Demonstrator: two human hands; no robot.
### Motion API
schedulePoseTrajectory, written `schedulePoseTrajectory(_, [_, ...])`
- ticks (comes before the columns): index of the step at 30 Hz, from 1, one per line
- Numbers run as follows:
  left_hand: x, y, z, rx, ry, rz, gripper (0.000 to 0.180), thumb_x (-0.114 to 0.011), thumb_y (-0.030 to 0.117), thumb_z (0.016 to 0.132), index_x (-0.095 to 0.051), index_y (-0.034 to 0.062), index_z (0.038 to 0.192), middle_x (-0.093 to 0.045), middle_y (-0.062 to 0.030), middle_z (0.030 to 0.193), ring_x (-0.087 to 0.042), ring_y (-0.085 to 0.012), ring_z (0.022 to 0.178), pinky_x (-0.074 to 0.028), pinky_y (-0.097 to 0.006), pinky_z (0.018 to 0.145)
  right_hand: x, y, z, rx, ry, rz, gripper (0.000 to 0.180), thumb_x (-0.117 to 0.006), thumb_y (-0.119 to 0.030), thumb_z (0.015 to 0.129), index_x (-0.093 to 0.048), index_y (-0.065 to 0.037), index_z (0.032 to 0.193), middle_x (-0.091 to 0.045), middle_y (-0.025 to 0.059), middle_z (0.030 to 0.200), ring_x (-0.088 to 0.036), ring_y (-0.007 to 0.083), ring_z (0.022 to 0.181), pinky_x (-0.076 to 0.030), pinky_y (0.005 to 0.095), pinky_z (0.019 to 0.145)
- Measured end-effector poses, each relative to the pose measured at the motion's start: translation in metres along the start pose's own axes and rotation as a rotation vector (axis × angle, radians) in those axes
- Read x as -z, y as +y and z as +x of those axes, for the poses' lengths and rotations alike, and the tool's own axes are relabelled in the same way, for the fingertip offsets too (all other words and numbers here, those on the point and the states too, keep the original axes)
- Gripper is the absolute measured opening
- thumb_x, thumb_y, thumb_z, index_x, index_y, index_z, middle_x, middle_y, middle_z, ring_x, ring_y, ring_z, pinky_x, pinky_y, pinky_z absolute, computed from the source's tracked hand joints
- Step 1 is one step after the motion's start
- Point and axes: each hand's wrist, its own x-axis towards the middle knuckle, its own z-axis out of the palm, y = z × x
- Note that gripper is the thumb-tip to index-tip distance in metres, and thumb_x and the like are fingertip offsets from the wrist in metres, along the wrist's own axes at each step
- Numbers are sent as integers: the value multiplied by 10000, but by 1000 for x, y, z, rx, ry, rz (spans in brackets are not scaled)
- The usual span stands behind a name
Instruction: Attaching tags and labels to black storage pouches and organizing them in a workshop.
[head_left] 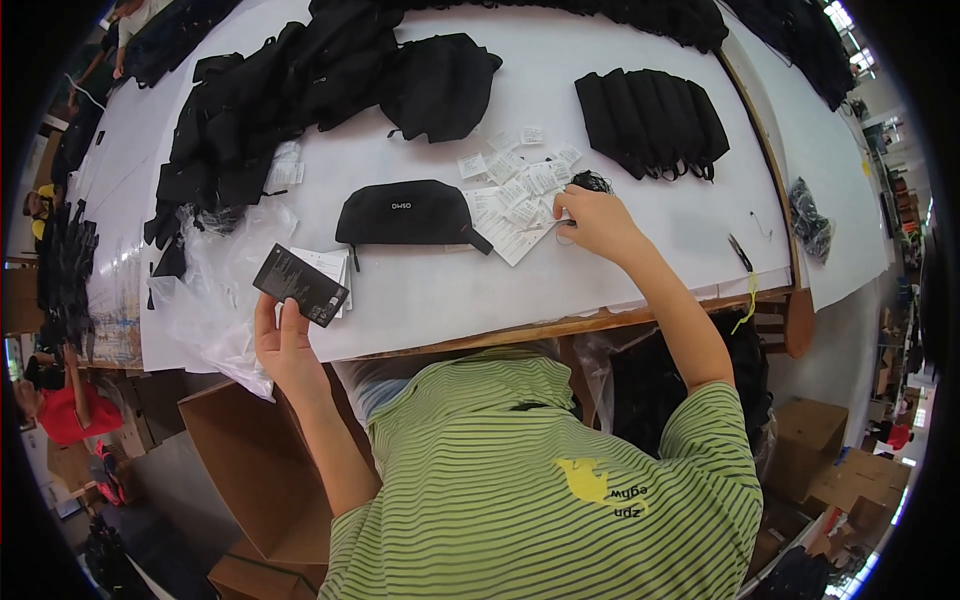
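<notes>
My left hand (287,345) holds a black card tag (300,285) between thumb and fingers, just past the table's near edge. White printed cards (335,265) show behind that tag. My right hand (595,222) is closed in a pinch beside a pile of small white labels (520,190). A thin black string seems to be between its fingertips, and a tangled bundle of black strings (592,181) lies just beyond the hand. Between my hands a black zippered pouch (405,213) rests flat on the white-covered table (640,265), its right end next to the labels.
Black pouches (440,85) are heaped at the back left, and a row of them (650,120) lies at the back right. Clear plastic bags (225,290) hang over the left front edge. Thread snips (740,252) lie near the right edge. A cardboard box (255,460) stands below.
</notes>
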Motion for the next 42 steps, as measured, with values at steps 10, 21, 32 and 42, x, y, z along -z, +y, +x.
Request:
schedulePoseTrajectory(10, [16, -13, -10, 134, -95, -196, 236, -557, -22, 868, -512, 28, 1094, -594, -103, 1104, -594, -165, 1011, -494, -306, 885, 62, -27, -29, -42, 489, 369, 80, -665, -114, 828, -609, -65, 859, -608, -7, 792, -511, 107, 606, -408, 246, 558])
schedulePoseTrajectory(21, [6, -17, -21, 244, -190, -71, 390, -665, -88, 746, -564, -11, 1115, -621, -78, 1055, -590, -156, 993, -451, -295, 919, 10, -17, -53, -260, 195, 773, 121, -679, -160, 833, -626, -61, 880, -615, -7, 756, -487, 74, 597, -394, 223, 560])
schedulePoseTrajectory(32, [-12, -14, -30, 181, -388, 38, 170, -709, -85, 746, -644, -15, 886, -523, 14, 785, -519, -79, 744, -414, -213, 676, -38, -54, -37, -102, 220, 67, 149, -686, -159, 778, -587, -96, 870, -546, 55, 853, -603, 262, 748, -472, 383, 634])
schedulePoseTrajectory(42, [-27, -4, -42, 178, -430, 200, 178, -710, -50, 751, -641, -20, 913, -542, -6, 801, -533, -87, 761, -429, -211, 690, -30, -102, -37, -19, 189, 647, 87, -649, -86, 830, -573, -42, 828, -589, 29, 737, -563, 163, 590, -436, 306, 563])
